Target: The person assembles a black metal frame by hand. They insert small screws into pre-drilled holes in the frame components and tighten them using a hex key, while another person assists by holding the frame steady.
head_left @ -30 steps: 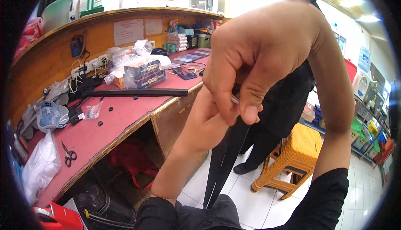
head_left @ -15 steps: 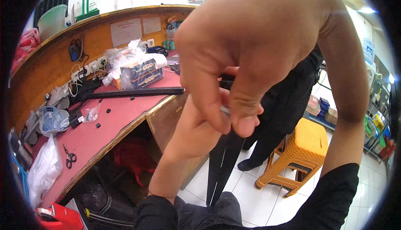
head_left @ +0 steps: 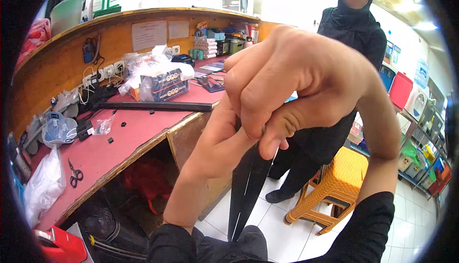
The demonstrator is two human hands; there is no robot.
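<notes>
In front of my chest a long black bar (head_left: 246,186) with thin white slits slants down from behind my hands to my lap. My left hand (head_left: 205,150) is closed at its upper end; its fingertips are mostly hidden. Close to the camera, my right hand (head_left: 301,79) is bent over the left one. Its thumb and forefinger press together in a pinch at the top of the bar; what lies between them, if anything, is too small and covered to name.
To the left runs a red-topped workbench (head_left: 95,155) with scissors (head_left: 75,173), a second black bar (head_left: 155,106), a box (head_left: 165,85) and plastic bags. A yellow woven-pattern stool (head_left: 330,181) stands at the right. Beyond it is a person in black (head_left: 351,38). A red tape dispenser (head_left: 62,246) sits lower left.
My right hand has moved lower and away from the camera, still pinched. The view has shifted, bringing the standing person's upper body into sight. My left hand stays at the bar.
</notes>
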